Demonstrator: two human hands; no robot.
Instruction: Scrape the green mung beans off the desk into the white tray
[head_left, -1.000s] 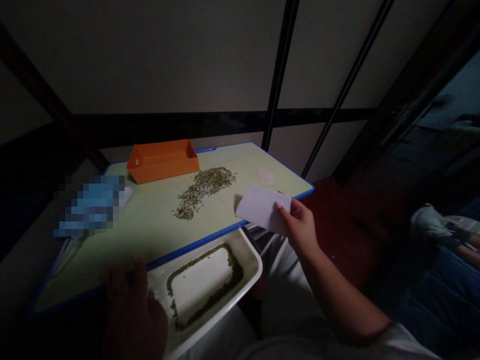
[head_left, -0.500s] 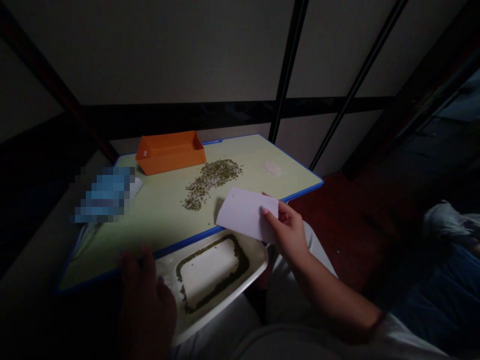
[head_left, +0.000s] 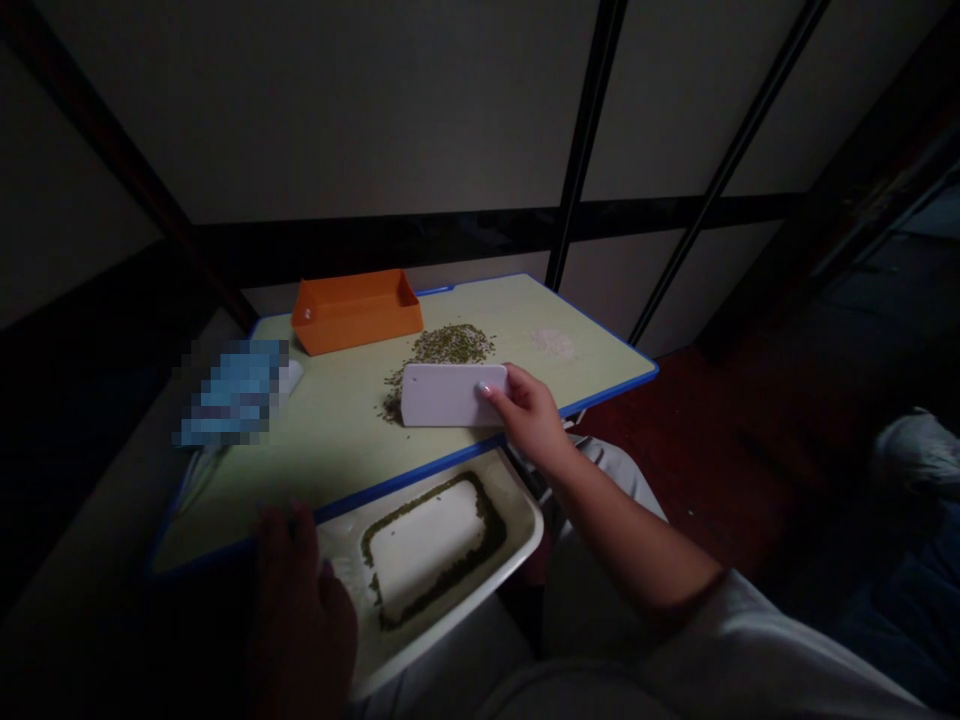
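Note:
My right hand (head_left: 534, 418) pinches a flat white scraper (head_left: 444, 396) at its right end, thumb on the face. The scraper stands on edge over the low table (head_left: 330, 435), at the near side of a spread of small green beans or seeds (head_left: 454, 344), hiding part of it. Below the table's near edge, a white tray (head_left: 519, 500) rests over my lap, with more green grains lining its floor's border. My left hand (head_left: 304, 600), in deep shadow, grips the tray's left end; its fingertips are close to the table edge.
An orange open box (head_left: 358, 318) stands at the table's back left. A blurred-out blue packet (head_left: 236, 392) lies at the left. A thin patch of pale grains (head_left: 553, 342) is on the right. Cabinet panels rise behind; a person's shoe (head_left: 919, 450) shows at far right.
My right hand has moved left and slightly up, bringing the scraper from a tilt above the table edge to upright against the near side of the green grains. My left hand stays at the tray.

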